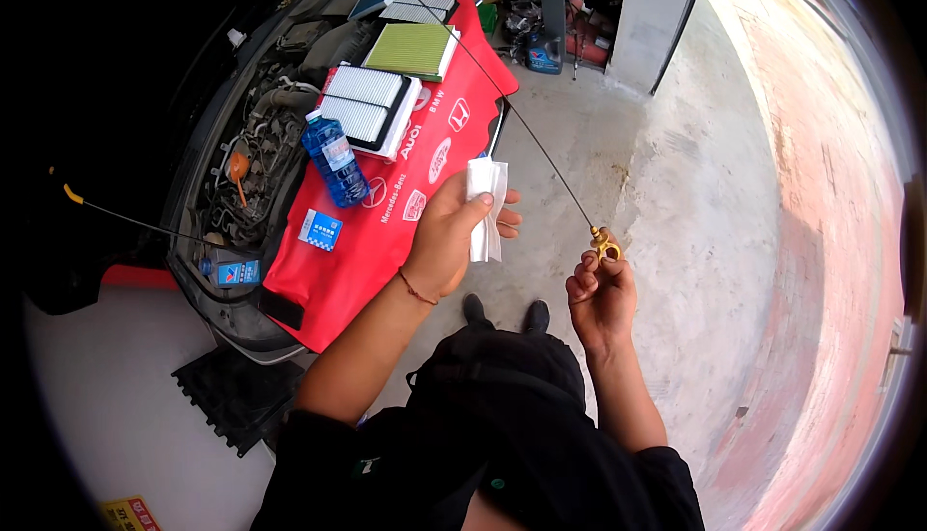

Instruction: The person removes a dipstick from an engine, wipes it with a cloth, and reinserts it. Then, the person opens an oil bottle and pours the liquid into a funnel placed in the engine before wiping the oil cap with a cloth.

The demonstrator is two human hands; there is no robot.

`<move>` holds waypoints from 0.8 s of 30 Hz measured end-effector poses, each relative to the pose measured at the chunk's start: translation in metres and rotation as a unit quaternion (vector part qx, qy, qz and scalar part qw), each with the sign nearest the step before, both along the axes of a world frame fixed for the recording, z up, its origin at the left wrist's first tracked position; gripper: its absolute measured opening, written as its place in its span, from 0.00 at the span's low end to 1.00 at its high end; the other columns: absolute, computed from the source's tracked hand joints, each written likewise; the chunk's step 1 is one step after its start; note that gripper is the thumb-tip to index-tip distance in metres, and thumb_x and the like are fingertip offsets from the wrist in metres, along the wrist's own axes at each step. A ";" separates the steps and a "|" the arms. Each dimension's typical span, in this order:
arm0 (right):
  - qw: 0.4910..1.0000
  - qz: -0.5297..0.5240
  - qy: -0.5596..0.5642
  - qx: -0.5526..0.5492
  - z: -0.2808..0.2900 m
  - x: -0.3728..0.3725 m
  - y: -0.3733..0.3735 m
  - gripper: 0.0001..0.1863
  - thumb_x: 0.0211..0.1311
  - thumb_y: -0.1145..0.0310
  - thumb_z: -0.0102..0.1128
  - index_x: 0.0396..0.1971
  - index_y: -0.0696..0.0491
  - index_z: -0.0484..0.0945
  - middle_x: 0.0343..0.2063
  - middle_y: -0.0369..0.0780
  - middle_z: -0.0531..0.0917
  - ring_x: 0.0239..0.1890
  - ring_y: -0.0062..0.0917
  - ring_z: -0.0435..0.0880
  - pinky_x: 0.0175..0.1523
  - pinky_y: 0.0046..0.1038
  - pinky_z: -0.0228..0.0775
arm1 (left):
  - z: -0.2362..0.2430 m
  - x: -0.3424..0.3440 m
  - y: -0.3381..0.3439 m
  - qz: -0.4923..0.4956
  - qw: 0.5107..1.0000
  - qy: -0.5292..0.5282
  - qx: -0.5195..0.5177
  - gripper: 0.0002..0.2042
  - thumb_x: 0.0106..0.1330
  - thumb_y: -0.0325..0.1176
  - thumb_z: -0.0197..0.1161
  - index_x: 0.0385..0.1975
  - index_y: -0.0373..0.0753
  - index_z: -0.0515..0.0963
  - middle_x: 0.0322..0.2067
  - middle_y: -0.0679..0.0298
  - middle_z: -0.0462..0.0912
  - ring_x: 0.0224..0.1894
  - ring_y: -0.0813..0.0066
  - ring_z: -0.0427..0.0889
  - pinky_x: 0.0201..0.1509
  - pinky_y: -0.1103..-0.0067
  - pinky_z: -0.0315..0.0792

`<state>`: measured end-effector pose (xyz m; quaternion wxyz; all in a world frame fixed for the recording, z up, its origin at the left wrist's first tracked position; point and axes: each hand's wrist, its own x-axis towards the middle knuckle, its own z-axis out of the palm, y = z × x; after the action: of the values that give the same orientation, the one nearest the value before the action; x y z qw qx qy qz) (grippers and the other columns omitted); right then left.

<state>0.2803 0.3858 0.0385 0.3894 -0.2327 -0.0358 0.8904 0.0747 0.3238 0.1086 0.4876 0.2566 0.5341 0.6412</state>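
My left hand [452, 234] holds a folded white paper towel [488, 183], thumb pressed on it, over the edge of a red fender cover [333, 294]. My right hand [601, 304], lower and to the right, grips the yellow ring handle of a dipstick [606, 249]. Its long thin rod slants up and left past the paper to the top of the view, where the far end is hard to make out. On the cover lie a blue liquid bottle [336, 164], a small blue-and-white packet [319, 230], white pleated filters [357, 106] and a green filter [406, 51].
An open engine bay [251, 174] is at left, with an orange funnel [238, 166]. A dark plastic panel [232, 396] lies at lower left. A post [550, 5], white column [647, 10] and blue jug [544, 56] are at back. My shoes stand on concrete floor [715, 241].
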 end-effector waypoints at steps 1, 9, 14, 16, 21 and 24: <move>1.000 0.001 0.006 -0.003 0.004 0.002 -0.002 0.21 0.63 0.71 0.47 0.57 0.50 0.69 0.29 0.36 0.78 0.21 0.16 0.69 0.29 0.21 0.63 | -0.004 0.002 0.009 0.021 1.000 -0.009 -0.006 0.17 0.73 0.29 0.50 0.59 0.33 0.64 0.49 0.50 0.77 0.46 0.62 0.82 0.50 0.67 0.78; 0.996 0.045 0.050 -0.055 0.008 -0.004 -0.012 0.10 0.65 0.71 0.51 0.45 0.52 0.70 0.33 0.36 0.79 0.23 0.15 0.71 0.31 0.21 0.66 | 0.001 0.017 0.074 0.065 0.993 -0.096 0.026 0.13 0.74 0.35 0.50 0.51 0.33 0.69 0.48 0.52 0.78 0.54 0.58 0.78 0.57 0.63 0.74; 0.997 0.032 0.039 -0.062 -0.014 -0.010 -0.008 0.07 0.67 0.69 0.52 0.43 0.50 0.71 0.35 0.36 0.81 0.26 0.16 0.75 0.35 0.22 0.69 | 0.011 0.019 0.076 0.015 0.971 -0.219 0.099 0.15 0.71 0.29 0.48 0.54 0.31 0.68 0.50 0.54 0.76 0.57 0.59 0.76 0.63 0.64 0.70; 0.998 0.020 0.016 -0.063 -0.011 -0.013 -0.006 0.09 0.67 0.69 0.52 0.46 0.52 0.71 0.34 0.36 0.79 0.24 0.14 0.74 0.33 0.20 0.68 | 0.012 0.018 0.074 -0.018 0.966 -0.218 0.137 0.17 0.68 0.26 0.47 0.56 0.31 0.68 0.52 0.55 0.75 0.58 0.61 0.75 0.66 0.64 0.67; 0.991 0.087 0.092 -0.043 -0.022 -0.012 0.006 0.12 0.68 0.69 0.50 0.49 0.50 0.71 0.32 0.35 0.80 0.22 0.14 0.72 0.32 0.20 0.67 | 0.004 0.020 0.078 -0.015 0.991 -0.062 0.118 0.13 0.72 0.25 0.50 0.54 0.33 0.71 0.50 0.59 0.77 0.54 0.67 0.78 0.61 0.68 0.72; 0.982 0.113 0.147 -0.037 -0.031 -0.011 0.009 0.14 0.68 0.68 0.49 0.52 0.49 0.70 0.29 0.35 0.79 0.18 0.14 0.69 0.29 0.20 0.65 | -0.002 0.016 0.082 -0.020 0.998 -0.014 0.064 0.09 0.73 0.29 0.54 0.48 0.34 0.74 0.43 0.61 0.81 0.46 0.68 0.83 0.53 0.68 0.79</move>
<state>0.2690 0.3950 0.0074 0.2788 -0.1078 0.0288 0.9538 0.0909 0.4059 0.1067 0.4905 0.2887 0.4799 0.6677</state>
